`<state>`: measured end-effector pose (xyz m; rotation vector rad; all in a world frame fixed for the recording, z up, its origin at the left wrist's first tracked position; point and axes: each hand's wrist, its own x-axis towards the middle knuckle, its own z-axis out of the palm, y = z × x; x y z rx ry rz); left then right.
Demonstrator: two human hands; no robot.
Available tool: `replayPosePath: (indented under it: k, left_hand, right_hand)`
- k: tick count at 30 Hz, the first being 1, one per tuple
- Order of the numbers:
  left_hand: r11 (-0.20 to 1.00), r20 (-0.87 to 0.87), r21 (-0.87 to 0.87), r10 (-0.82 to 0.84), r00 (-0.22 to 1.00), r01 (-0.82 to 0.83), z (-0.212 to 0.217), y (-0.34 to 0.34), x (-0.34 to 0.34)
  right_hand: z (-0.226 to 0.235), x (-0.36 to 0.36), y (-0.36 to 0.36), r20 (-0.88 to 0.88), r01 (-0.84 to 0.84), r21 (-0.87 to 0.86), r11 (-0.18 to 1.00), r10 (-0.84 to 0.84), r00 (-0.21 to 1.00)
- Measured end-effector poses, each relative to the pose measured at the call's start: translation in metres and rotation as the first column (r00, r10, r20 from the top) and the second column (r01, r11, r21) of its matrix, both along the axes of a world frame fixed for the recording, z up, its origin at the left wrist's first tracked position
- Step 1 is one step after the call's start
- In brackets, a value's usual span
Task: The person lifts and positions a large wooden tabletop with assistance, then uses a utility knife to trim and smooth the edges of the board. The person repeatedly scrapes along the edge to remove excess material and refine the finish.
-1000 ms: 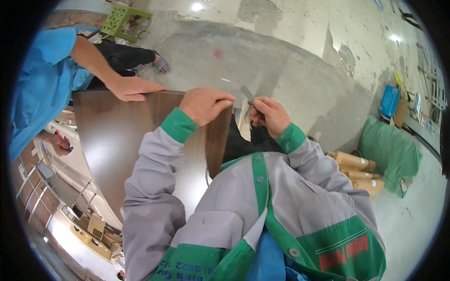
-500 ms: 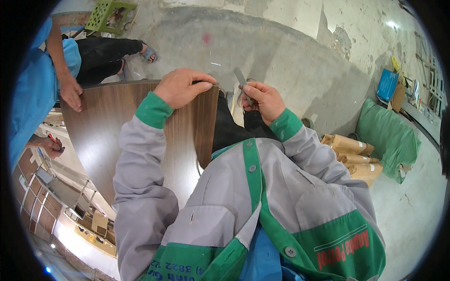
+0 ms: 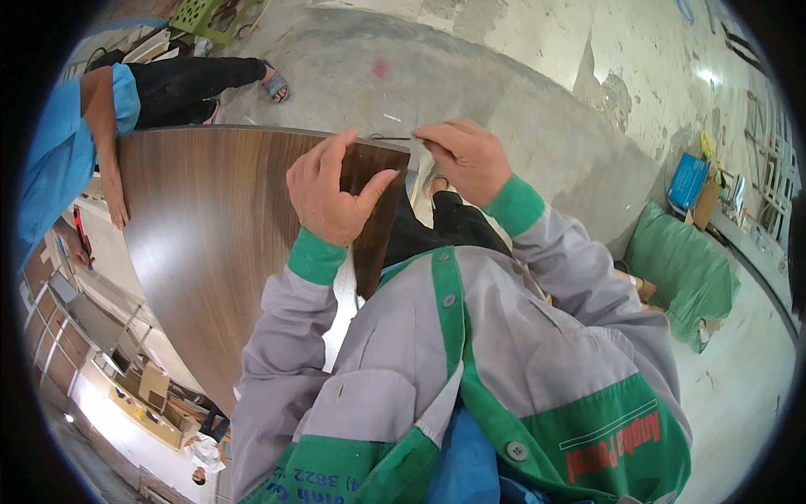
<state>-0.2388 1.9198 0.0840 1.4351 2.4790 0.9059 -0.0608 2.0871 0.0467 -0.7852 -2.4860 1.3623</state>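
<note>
At centre frame the left hand (image 3: 332, 189) is raised with wrist bent, fingers half curled and loose, thumb tip touching the near edge of the dark wood-grain panel (image 3: 218, 244), gripping nothing. The right hand (image 3: 466, 155), just right of it at upper centre, pinches a thin blade-like tool (image 3: 388, 137) laid along the panel's top edge; its exact kind cannot be told. The panel spreads across the left half of the frame. A co-worker's hand (image 3: 113, 197) rests on its far left edge. Bare concrete floor (image 3: 504, 76) lies open above and right; a green sack (image 3: 680, 269) sits at right.
</note>
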Motion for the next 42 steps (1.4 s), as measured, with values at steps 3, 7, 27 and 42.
replayPosePath:
  k: [3,7,27,42]
  left_hand:
    - [0.989,-0.056,0.044,0.143,0.988,-0.141,-0.009,-0.017,-0.001]
    - [0.973,-0.162,0.086,0.227,0.96,-0.216,-0.027,-0.032,-0.016]
    - [0.982,-0.11,0.103,0.17,0.979,-0.159,-0.033,-0.014,0.082]
    - [0.995,-0.142,0.076,0.07,0.987,-0.06,-0.027,-0.002,0.05]
  right_hand:
    - [-0.007,-0.048,0.017,-0.109,-0.288,0.257,0.923,0.323,0.94]
    - [-0.014,-0.11,0.028,-0.123,-0.513,0.424,0.746,0.609,0.783]
    - [0.028,-0.053,0.055,0.076,-0.697,0.452,0.557,0.754,0.652]
    - [-0.002,-0.017,0.056,-0.018,-0.497,0.473,0.728,0.572,0.82]
